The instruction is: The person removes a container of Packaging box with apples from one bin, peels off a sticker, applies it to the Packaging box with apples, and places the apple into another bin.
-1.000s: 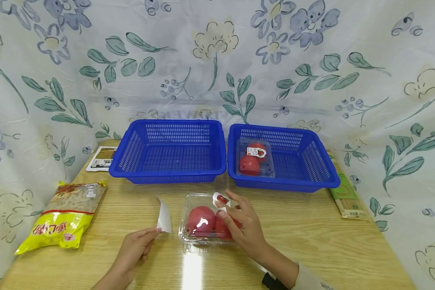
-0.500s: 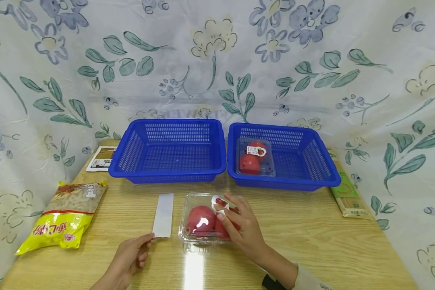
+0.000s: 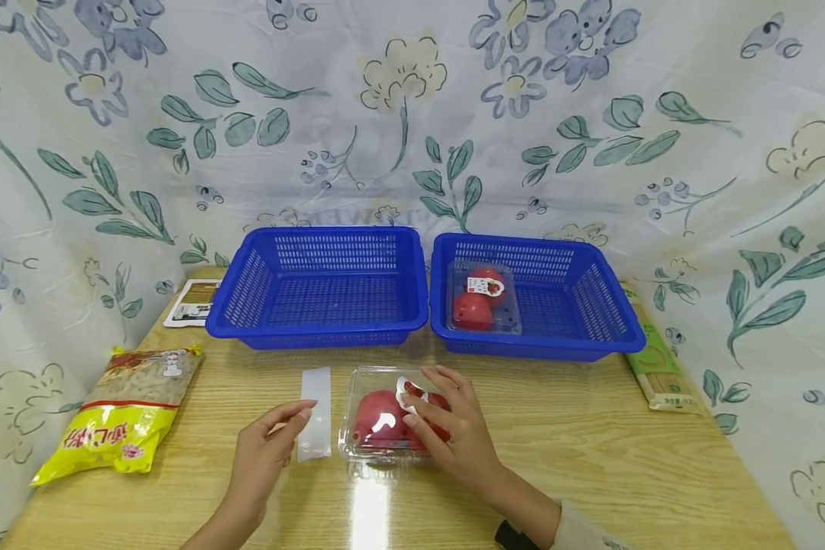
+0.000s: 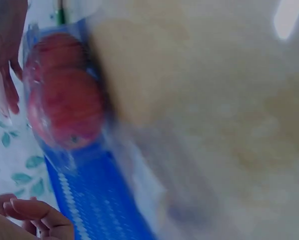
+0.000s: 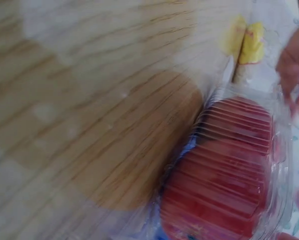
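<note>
A clear plastic clamshell box [image 3: 359, 380] with red round fruit [image 3: 380, 416] inside stands on the table in front of me. Above its right part, my right hand [image 3: 459, 431] pinches a white sticker label [image 3: 409, 390] with a red fruit picture between thumb and fingers. In the left wrist view, the right hand [image 4: 8, 47] is raised beside the box. A white paper strip [image 3: 315, 435] lies left of the box. My left hand [image 3: 264, 451] is over the strip, fingertips overlapping its edge; contact is unclear. Nothing shows between its fingers.
Two blue baskets stand behind: the left basket [image 3: 316, 338], and the right basket [image 3: 557, 347] with another fruit box [image 3: 484, 305] inside. A yellow pasta bag [image 3: 120, 412] lies at left, a green noodle pack [image 3: 660, 367] at right, and a flat packet [image 3: 191, 304] behind left.
My left hand has let go of the paper strip, which now lies flat, and has moved up and right over it. My right hand has shifted slightly left with the label.
</note>
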### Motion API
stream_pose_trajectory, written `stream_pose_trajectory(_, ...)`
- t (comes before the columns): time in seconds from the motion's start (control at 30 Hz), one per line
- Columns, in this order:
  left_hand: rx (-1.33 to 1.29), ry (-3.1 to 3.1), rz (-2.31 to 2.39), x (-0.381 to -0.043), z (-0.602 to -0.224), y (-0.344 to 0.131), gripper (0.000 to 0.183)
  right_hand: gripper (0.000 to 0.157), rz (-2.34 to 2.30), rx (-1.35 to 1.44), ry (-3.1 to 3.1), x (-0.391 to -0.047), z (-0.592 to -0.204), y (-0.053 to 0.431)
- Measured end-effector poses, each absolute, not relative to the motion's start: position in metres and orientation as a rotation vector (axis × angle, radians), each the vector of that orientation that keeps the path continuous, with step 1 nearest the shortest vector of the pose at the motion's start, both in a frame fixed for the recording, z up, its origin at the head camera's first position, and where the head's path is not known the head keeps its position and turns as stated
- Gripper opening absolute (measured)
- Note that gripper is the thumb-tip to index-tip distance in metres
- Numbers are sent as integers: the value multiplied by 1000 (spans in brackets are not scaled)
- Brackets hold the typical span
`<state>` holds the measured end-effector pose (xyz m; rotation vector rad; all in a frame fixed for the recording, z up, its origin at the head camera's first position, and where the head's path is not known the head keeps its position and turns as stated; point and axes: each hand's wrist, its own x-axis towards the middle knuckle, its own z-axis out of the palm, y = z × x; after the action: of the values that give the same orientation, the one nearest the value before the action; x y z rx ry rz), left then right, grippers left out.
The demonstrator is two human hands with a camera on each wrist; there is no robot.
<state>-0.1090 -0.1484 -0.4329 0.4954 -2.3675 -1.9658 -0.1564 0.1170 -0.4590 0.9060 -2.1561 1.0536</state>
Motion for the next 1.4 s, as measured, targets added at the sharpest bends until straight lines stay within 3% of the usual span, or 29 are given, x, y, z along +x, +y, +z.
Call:
stream_pose_trajectory(0.17,9,-2520,-1786,-134,-419,-112,24,29,1039,973,-2094,-156,-456,113)
stream_pose_trajectory(0.33,-187,-2671,-1743,-156,-412,-92,21,32,998,1008,-2061,-154,-456,111)
stream_pose_trajectory(0.73,-159,-2583,-1839,-170,-408,-88,17,38,1200,942,-2064,-151,-450,118)
stream_pose_trajectory(1.03,-234,-2523,-1900,-172,-402,-84,19,8,1704,452,-2301,-151,-433,117)
stream_pose_trajectory(1.4,-258,-2575,-1660,-182,-415,-79,6,5,1619,397,-2426,-151,-436,108)
